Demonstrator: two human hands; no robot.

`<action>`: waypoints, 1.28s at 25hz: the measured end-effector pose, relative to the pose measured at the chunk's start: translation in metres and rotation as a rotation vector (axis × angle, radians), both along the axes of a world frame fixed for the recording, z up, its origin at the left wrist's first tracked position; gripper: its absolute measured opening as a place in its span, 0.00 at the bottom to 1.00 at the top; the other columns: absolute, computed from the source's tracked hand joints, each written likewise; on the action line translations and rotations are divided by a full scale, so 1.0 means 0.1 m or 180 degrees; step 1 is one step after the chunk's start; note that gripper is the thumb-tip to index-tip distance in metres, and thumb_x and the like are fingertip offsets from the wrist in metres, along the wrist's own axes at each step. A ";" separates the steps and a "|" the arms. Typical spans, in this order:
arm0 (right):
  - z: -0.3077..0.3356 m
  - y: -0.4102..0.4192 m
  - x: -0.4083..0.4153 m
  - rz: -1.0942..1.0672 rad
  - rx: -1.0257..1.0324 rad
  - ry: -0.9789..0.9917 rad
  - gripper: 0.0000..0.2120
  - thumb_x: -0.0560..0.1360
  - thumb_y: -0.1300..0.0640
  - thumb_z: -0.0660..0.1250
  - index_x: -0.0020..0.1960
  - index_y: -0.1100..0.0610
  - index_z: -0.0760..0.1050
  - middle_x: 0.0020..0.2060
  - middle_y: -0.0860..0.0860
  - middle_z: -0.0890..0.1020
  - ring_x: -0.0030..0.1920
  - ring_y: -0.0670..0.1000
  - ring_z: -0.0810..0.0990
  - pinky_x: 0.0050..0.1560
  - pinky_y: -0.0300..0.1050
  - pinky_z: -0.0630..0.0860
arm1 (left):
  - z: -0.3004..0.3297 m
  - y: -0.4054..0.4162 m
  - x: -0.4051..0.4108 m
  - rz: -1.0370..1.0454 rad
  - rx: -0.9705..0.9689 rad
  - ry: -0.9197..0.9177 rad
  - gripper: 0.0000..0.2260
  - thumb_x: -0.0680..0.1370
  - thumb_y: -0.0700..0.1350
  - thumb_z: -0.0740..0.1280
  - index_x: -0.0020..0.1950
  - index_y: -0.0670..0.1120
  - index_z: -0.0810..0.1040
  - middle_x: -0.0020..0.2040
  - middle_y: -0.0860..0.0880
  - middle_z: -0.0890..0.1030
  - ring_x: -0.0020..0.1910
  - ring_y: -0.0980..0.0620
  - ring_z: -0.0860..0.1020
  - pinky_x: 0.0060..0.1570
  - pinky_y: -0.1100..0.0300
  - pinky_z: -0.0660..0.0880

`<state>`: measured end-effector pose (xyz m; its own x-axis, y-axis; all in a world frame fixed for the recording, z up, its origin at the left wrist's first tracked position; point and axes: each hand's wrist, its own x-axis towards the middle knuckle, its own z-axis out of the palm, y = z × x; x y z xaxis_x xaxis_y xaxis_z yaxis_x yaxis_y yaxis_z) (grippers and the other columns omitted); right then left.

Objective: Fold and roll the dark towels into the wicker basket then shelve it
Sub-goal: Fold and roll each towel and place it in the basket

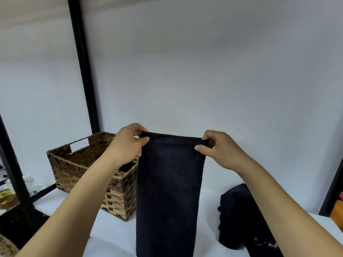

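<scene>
A dark navy towel (169, 191) hangs upright in front of me, folded into a long narrow strip. My left hand (128, 145) pinches its top left corner and my right hand (219, 148) pinches its top right corner. The towel's lower end runs out of the bottom of the view. A brown wicker basket (78, 169) with a cut-out handle stands on the white surface to the left, behind my left forearm; something dark shows inside it. A crumpled pile of dark towels (239, 217) lies on the right, partly under my right forearm.
The white surface (115, 232) ends at a white wall behind. A black post (83, 67) rises at the left behind the basket, another black post (14, 175) stands nearer. A second wicker piece (6, 245) shows at the bottom left. Jars sit lower left.
</scene>
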<state>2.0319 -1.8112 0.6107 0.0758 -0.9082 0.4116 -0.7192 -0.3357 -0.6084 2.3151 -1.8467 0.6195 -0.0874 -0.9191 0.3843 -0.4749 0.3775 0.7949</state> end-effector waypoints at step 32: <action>-2.41 0.08 0.52 -0.0137 0.1535 0.1668 0.33 0.82 0.35 0.45 0.82 0.50 0.46 0.80 0.42 0.43 0.81 0.49 0.42 0.79 0.48 0.45 | -2.57 0.06 -0.27 -0.0923 0.0561 -0.2795 0.28 0.84 0.62 0.50 0.83 0.56 0.52 0.83 0.57 0.48 0.81 0.54 0.43 0.79 0.47 0.44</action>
